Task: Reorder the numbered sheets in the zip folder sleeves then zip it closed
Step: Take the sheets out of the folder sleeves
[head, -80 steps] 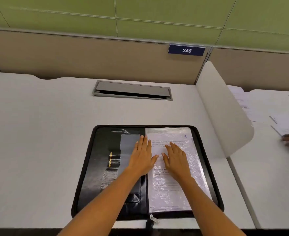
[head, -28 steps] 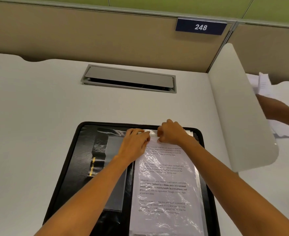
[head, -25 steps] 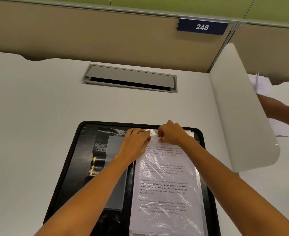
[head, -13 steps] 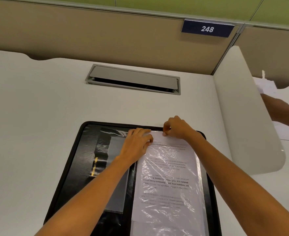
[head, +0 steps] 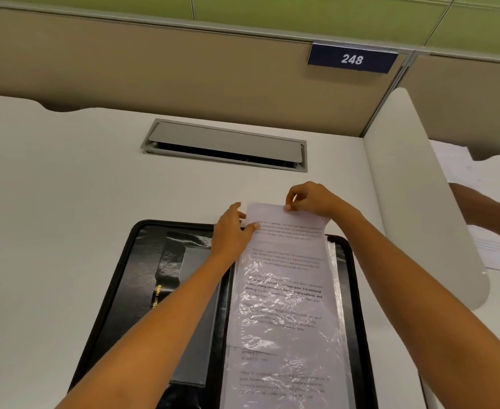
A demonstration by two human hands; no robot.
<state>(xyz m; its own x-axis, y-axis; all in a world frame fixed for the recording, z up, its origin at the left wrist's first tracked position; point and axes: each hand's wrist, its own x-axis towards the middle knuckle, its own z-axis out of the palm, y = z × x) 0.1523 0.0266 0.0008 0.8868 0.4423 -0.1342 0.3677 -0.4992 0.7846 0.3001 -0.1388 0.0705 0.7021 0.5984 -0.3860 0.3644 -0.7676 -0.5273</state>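
Paper sheet, long axis pointing away, top pinched by right hand

Cannot see the folder's near end, cut off at the bottom edge. Cannot read the faint small print on the sheet over the folder's right half. Right of the folder, cannot see the hand of the arm behind the divider.

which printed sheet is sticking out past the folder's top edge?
The upper sheet, pinched at its top edge by the right hand; its top overhangs the zip folder's far rim. The sheet beneath shows only lower down, inside the folder.
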